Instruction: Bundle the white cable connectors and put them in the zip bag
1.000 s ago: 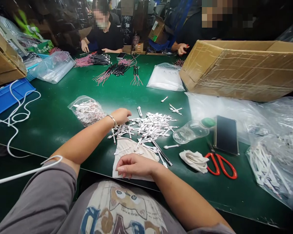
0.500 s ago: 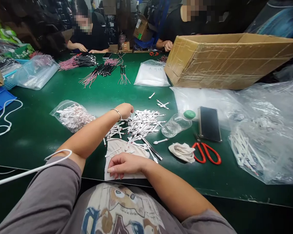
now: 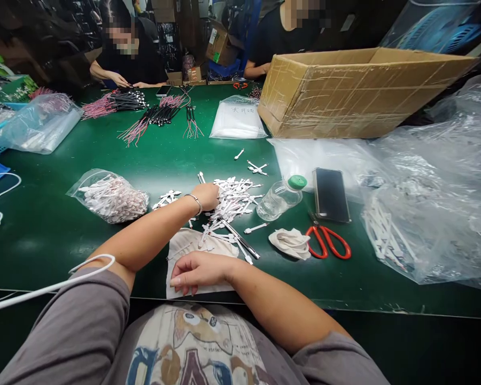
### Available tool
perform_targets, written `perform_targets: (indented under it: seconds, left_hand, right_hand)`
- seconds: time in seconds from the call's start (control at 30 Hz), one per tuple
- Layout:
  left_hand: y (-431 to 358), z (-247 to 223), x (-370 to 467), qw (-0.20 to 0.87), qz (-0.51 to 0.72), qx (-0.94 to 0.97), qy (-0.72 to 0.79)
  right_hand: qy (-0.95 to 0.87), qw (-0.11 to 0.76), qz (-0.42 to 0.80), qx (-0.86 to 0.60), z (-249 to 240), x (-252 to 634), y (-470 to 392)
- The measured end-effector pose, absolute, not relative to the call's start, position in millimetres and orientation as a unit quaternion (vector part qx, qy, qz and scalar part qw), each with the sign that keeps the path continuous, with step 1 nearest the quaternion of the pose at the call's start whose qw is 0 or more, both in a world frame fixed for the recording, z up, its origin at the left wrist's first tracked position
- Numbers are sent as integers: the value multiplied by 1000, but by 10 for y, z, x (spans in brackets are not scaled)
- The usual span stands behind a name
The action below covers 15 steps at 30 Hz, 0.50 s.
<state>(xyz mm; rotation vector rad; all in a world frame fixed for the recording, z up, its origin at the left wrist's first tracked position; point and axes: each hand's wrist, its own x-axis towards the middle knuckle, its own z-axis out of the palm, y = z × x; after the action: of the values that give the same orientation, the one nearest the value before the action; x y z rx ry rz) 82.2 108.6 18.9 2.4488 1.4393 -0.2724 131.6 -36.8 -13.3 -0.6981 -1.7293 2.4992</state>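
The left hand (image 3: 207,197) is at the left edge of the pile of white connectors (image 3: 236,197) on the green bench (image 3: 168,155), and I cannot tell if its fingers grip one of them. The right hand (image 3: 200,271) lies over the pale cloth (image 3: 184,246), with fingers curled loosely and nothing held. Beside the pile stands tilted a clear bottle (image 3: 273,202) with green lid, and the red-handled scissors (image 3: 327,240) lie touching a crumpled cloth (image 3: 291,244).

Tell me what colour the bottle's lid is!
The lid is green, and it shows best in the head view.
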Motion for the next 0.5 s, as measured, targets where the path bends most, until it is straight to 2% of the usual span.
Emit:
perform_targets:
  seconds: [0.17, 0.3, 0.4, 0.5]
  left_hand:
    - [1041, 269, 514, 168, -57, 842, 509]
    - [960, 341, 187, 219, -19, 823, 524]
    - [810, 368, -16, 274, 17, 806, 525]
    - [610, 374, -152, 340, 59, 788, 509]
  right_hand:
    - [-551, 16, 802, -230, -107, 1331, -374]
    - [-547, 57, 799, -243, -59, 1342, -366]
    - [-543, 165, 756, -327, -26, 1366, -308]
    - [-509, 349, 649, -445, -15, 1427, -202]
